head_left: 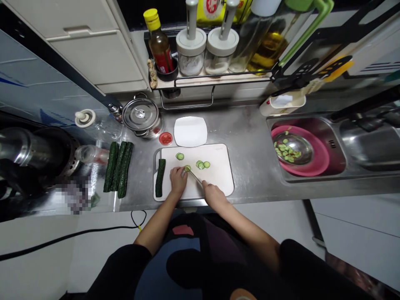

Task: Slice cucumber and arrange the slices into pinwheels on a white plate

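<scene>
My right hand (215, 196) is closed around the handle of a knife (195, 176), whose blade points up and left over the white cutting board (218, 183). The blade meets a small pale green cucumber slice (187, 168). On the other side of that slice, my left hand (178, 181) is closed, its bent fingertips pressing against it; how much cucumber lies under them is hidden. More cucumber slices (203, 165) lie in a cluster to the right, with a few others (179, 156) above the left hand. A dark green piece of cucumber (160, 178) rests along the board's left side.
Several whole cucumbers (117, 168) lie left of the board. Behind it are a white square plate (190, 131), a red lid-like dish (165, 138) and a lidded steel pot (142, 115). In the sink at right sits a pink basin (318, 154) holding a metal bowl (301, 146).
</scene>
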`<state>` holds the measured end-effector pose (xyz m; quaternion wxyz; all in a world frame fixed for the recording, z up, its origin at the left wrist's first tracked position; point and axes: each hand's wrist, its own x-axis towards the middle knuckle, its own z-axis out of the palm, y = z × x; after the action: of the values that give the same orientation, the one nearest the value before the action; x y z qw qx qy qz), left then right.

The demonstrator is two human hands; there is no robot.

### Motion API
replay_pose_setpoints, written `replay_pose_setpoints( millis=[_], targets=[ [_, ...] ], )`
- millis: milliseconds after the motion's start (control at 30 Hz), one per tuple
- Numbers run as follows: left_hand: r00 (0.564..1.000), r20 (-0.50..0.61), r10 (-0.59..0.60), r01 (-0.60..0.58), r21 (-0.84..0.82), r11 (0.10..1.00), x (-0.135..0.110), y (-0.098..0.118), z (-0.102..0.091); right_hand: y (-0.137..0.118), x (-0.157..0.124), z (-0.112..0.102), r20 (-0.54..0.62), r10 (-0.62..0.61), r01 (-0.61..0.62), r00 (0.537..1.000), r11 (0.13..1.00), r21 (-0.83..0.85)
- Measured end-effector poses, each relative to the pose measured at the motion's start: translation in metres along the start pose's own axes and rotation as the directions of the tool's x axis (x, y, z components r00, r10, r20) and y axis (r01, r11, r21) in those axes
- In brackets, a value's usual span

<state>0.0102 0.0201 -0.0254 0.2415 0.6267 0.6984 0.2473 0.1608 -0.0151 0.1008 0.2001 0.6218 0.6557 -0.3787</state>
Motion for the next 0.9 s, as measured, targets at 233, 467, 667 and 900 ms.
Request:
replay_pose_setpoints(
  millis=[233,467,667,900],
  targets=[
    [1.000,0.014,0.001,-0.001,0.021,1.000,0.0037,0.0006,-0.0020,0.0005,0.0030,0.0026,-0.016,0.002,-0.002,1.000,1.000,0.010],
    [1.000,0.017,0.020,-0.021,0.010,1.000,0.0041,-0.0012,-0.0027,-0.0019,0.0029,0.0030,-0.011,0.012,-0.011,1.000,0.999,0.030],
    [1.000,0.017,0.013,-0.013,0.009,1.000,0.0040,-0.0020,-0.0023,-0.0034,0.0022,0.0017,-0.015,0.009,-0.008,1.000,1.000,0.022],
    [1.000,0.021,0.013,-0.013,-0.001,1.000,0.0036,-0.0026,-0.0018,-0.0046,0.0047,-0.0003,0.003,0.006,-0.006,1.000,0.999,0.047]
  ],
)
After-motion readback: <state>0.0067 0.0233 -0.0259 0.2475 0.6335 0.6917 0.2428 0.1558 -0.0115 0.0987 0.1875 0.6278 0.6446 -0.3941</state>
